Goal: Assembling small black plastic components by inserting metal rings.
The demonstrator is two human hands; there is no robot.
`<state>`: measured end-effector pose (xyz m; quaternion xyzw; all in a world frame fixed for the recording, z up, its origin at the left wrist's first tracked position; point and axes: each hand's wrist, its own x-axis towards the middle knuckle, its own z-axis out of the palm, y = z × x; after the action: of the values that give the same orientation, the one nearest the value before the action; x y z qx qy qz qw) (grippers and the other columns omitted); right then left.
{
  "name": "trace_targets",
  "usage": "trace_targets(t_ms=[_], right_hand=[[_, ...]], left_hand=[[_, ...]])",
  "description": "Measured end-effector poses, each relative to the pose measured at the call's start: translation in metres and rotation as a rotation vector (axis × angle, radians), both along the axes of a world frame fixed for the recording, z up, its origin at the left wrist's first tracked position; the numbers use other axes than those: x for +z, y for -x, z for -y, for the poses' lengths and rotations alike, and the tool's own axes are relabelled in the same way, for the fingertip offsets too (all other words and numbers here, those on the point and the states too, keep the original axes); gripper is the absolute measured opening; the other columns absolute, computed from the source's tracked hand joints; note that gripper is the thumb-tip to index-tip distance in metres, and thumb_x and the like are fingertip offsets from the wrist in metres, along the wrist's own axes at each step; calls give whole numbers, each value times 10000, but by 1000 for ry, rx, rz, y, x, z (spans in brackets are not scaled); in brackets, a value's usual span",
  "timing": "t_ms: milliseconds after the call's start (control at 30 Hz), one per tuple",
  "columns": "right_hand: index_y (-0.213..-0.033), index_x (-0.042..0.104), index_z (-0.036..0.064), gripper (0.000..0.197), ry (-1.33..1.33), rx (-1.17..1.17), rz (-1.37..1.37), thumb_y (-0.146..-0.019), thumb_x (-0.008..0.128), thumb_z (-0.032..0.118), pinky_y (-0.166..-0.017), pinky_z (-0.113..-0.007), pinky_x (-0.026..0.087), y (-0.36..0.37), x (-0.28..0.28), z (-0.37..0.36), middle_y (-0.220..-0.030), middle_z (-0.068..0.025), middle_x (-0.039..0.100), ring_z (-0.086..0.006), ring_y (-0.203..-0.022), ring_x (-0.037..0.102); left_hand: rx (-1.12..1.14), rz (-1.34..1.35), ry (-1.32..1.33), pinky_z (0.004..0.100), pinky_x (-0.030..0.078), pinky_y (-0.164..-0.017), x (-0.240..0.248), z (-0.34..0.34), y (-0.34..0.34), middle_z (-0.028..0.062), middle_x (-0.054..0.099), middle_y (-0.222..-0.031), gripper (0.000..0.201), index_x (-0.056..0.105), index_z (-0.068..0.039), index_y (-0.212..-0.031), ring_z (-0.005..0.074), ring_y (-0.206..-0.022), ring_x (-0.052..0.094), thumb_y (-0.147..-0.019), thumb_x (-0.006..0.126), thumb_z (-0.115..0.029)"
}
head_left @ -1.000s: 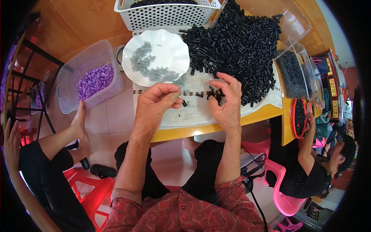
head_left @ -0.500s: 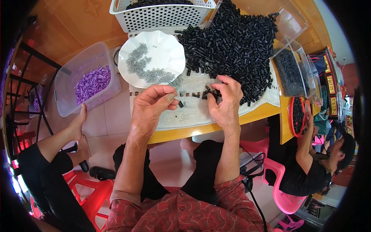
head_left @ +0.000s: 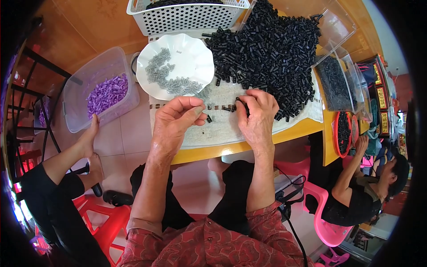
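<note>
My left hand point(head_left: 175, 122) hovers over the cloth just below the white plate, thumb and forefinger pinched together; whatever is between them is too small to make out. Small grey springs point(head_left: 171, 84) lie on the scalloped white plate point(head_left: 195, 53), with a few spilling over its lower rim. At the near edge of the black heap, my right hand point(head_left: 259, 113) has its thumb and fingers closed on a small black plastic piece. Countless short black tube-like pieces point(head_left: 271, 53) make up that heap. One loose black piece point(head_left: 209, 119) rests beside my left fingertips.
A white perforated basket point(head_left: 189, 20) stands behind the plate. To the left, a clear tub point(head_left: 73, 107) holds purple pieces. Clear boxes point(head_left: 333, 82) and a red-rimmed basket point(head_left: 342, 153) of black pieces are on the right, where another person point(head_left: 356, 196) sits. A red stool point(head_left: 104, 227) stands at lower left.
My right hand's fingers have come down and closed at the heap's edge, where they were spread before. My left hand keeps its pinch in nearly the same place.
</note>
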<state>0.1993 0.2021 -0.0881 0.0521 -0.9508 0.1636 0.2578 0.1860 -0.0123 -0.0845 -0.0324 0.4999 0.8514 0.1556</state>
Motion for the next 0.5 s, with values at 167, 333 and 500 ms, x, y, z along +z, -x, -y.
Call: trace_targets(t_ms=[167,333,500], right_hand=[[-878,682,56,131,-45,15,-10,-772,737,109,-973,-496,331,0,1,0,-1044,-55,582,-265,-1042,524],[-837,667,71,116,30,35,-57,-758,747,100,-959,-459,350,2,-4,4,-1006,-47,606,-261,-1007,548],[-832,662,71,143,141,87,-19,-729,762,76,-952,-436,358,0,2,10,-1004,-46,619,-263,-1005,553]], left_hand=[[-6,10,-7,269,561,-742,0,-1,0,71,693,-934,143,672,16,-1043,139,-806,671,-904,659,-14],[-9,16,10,256,552,-734,0,-1,0,70,698,-933,148,674,13,-1044,127,-805,665,-901,665,-23],[-6,28,33,244,541,-722,3,0,1,67,702,-923,153,680,11,-1043,121,-801,660,-896,670,-28]])
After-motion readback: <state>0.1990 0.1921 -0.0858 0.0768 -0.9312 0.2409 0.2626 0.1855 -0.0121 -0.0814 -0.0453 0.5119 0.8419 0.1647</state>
